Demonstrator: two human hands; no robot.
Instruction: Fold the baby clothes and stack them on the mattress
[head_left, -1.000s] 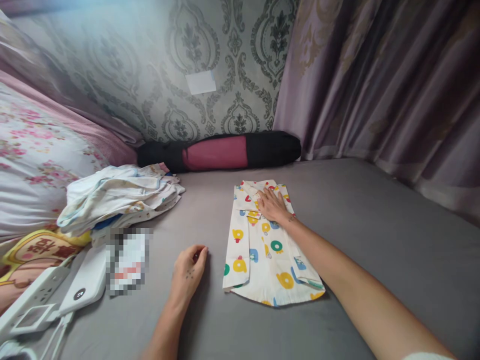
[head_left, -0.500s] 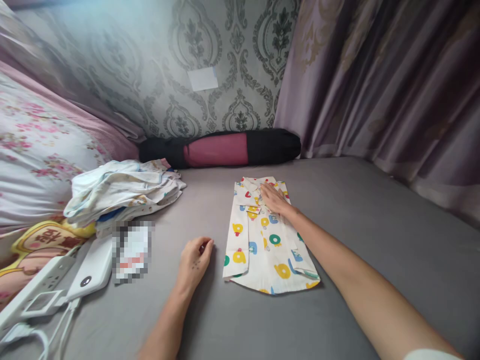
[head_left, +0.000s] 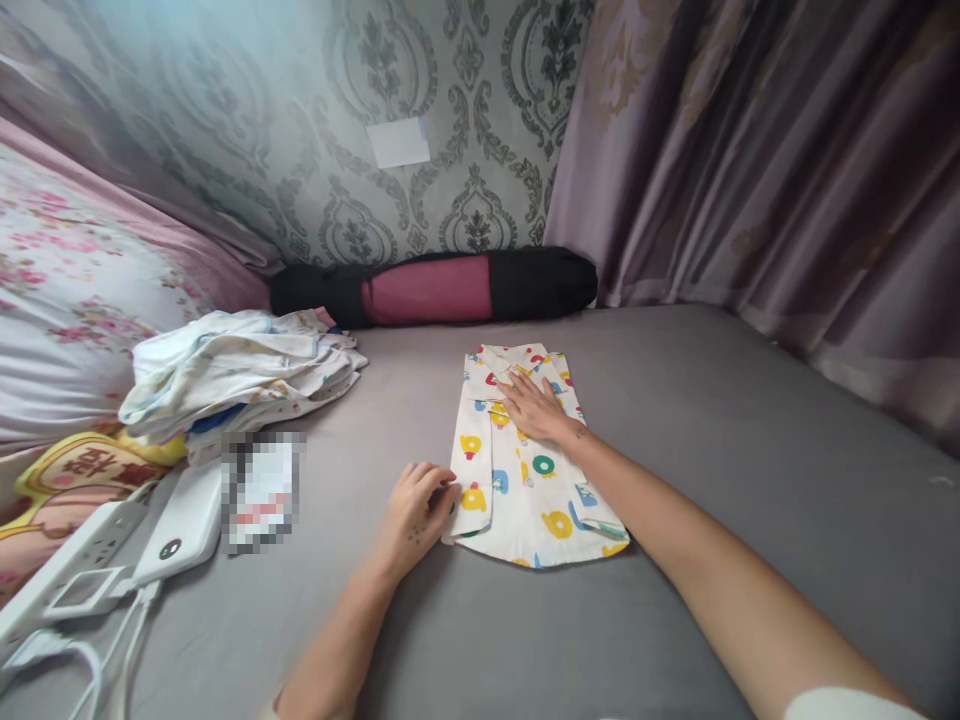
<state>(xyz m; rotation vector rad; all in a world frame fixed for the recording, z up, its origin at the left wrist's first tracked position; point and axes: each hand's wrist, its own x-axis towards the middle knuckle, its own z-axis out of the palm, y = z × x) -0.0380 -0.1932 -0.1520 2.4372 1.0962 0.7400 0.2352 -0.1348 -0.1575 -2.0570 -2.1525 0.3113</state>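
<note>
At the far left a white pillow [head_left: 67,310] with pink flowers leans above a yellow printed cushion [head_left: 86,470]. In front of the cushion lie a white power strip [head_left: 67,560] and, just beside it, a flat white device [head_left: 187,515]. A loose pile of light clothes [head_left: 240,370] sits behind a pixelated item [head_left: 262,490]. Next comes the left hand [head_left: 420,510], its fingers loosely curled at the shirt's lower left edge; whether it pinches the cloth cannot be told. The patterned white shirt [head_left: 521,500] lies on the grey sheet [head_left: 720,450], its sides turned inward and its curved hem toward the person. The right hand [head_left: 538,410] rests spread out, palm down, on the shirt's upper part. Farther right hangs a purple curtain [head_left: 750,150].
</note>
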